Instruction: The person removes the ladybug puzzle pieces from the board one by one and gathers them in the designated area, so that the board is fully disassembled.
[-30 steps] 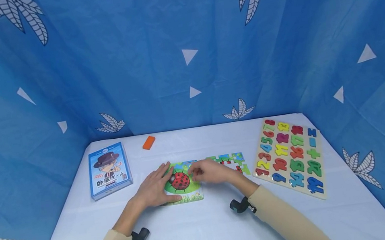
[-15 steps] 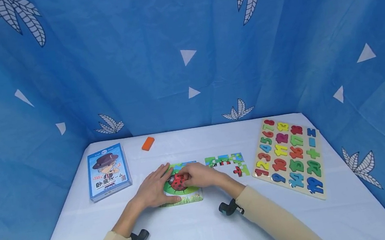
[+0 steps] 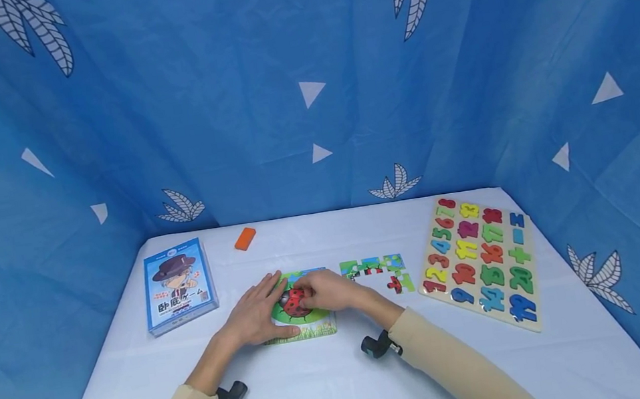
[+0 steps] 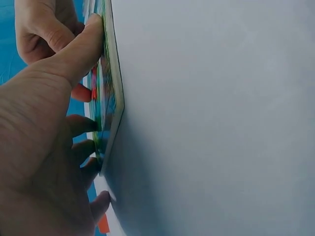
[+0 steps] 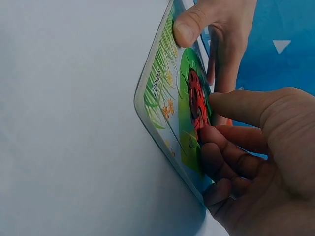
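Observation:
A jigsaw board [image 3: 315, 329] with a red ladybug [image 3: 291, 304] on green lies flat near the middle of the table. Spread across its left side, my left hand [image 3: 257, 314] rests with the thumb along the lower edge. My right hand [image 3: 334, 290] is over the board with bent fingers. In the right wrist view its thumb and index fingertip [image 5: 209, 134] touch the ladybug picture, a little apart; whether they pinch a piece cannot be seen. Loose jigsaw pieces [image 3: 371, 263] lie right of the board, among them a red one [image 3: 395, 285].
A blue game box [image 3: 180, 287] stands on the left. An orange block [image 3: 245, 238] lies toward the back edge. To the right is a number puzzle board [image 3: 474, 260] with coloured digits. A blue curtain [image 3: 258, 100] hangs around the table.
My right hand has moved left, from the board's right edge onto the ladybug, and has stayed there over the last half second. The left hand has kept its place.

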Demonstrator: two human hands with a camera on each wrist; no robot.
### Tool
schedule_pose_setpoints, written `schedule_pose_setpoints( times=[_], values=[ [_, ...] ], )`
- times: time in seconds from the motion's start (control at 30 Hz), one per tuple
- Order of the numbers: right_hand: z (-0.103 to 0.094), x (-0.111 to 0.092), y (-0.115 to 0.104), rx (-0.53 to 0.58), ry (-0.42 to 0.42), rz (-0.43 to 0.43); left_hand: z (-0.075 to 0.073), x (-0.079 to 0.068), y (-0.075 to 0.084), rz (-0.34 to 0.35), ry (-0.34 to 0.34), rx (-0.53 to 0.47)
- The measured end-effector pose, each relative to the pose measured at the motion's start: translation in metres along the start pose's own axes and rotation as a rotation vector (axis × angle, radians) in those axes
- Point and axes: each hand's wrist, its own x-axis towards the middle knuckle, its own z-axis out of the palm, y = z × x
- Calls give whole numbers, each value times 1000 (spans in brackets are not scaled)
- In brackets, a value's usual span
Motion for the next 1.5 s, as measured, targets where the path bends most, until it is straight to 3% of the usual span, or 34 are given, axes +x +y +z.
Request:
schedule_pose_setpoints(
  times=[0.3,0.67,1.1,1.5],
  values=[
    [3,5,1,-26,23,28,0,3,-1,-49,-48,-10],
    [5,6,5,22,30,52,0,0,0,4,-127,100],
    [3,4,3,90,36,79,0,-1,1,-8,-141,119],
    [1,3,3,49,145,75,0,1,1,-22,-161,102]
  ],
)
